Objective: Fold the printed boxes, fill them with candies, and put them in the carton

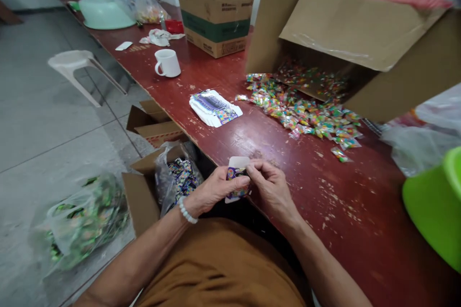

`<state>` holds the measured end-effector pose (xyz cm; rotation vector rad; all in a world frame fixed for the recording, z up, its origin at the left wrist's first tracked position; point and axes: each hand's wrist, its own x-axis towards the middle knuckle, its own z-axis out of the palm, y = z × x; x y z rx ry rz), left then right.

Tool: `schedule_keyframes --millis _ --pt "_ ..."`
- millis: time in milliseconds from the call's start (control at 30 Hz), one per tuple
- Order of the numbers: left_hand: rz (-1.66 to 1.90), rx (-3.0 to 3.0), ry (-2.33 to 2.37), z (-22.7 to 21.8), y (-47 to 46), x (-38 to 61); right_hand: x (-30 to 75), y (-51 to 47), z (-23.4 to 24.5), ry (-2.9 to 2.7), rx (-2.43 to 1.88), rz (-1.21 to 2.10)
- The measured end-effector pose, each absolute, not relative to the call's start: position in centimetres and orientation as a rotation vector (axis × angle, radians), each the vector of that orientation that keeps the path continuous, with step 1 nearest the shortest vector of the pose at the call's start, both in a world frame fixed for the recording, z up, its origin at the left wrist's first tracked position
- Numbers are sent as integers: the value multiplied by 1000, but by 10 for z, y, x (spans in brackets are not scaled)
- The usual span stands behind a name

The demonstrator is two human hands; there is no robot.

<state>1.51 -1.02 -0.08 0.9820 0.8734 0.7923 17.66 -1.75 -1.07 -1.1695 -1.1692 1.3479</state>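
A small printed candy box (236, 172), purple with coloured pictures and a white end flap standing up, is between my hands over the table's front edge. My left hand (216, 186) grips it from the left, thumb across its face. At its upper right side, my right hand (268, 180) pinches the box with thumb and fingertips. Beyond my hands lies a stack of flat, unfolded boxes (216, 108) with the same print. To the right of that stack, many clear packets of coloured candy (306, 117) spill out of a large tipped cardboard carton (345, 24).
A white mug (167, 63) and a tall closed carton (219, 14) stand farther back on the red table (345, 211). At right is a bright green tub (437, 206). Below left, an open carton holds a bag of packed boxes (183, 177); a plastic bag (84, 220) and a stool (77, 60) are on the floor.
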Motion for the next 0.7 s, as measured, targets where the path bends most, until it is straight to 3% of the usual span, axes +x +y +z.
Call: schedule_keyframes --millis 300,700 --pt "1248 1105 1105 -3 -24 20 162 -13 -5 -958 -1093 1195" --pt "1103 954 988 2 -12 13 183 4 4 -1178 -1098 1452"
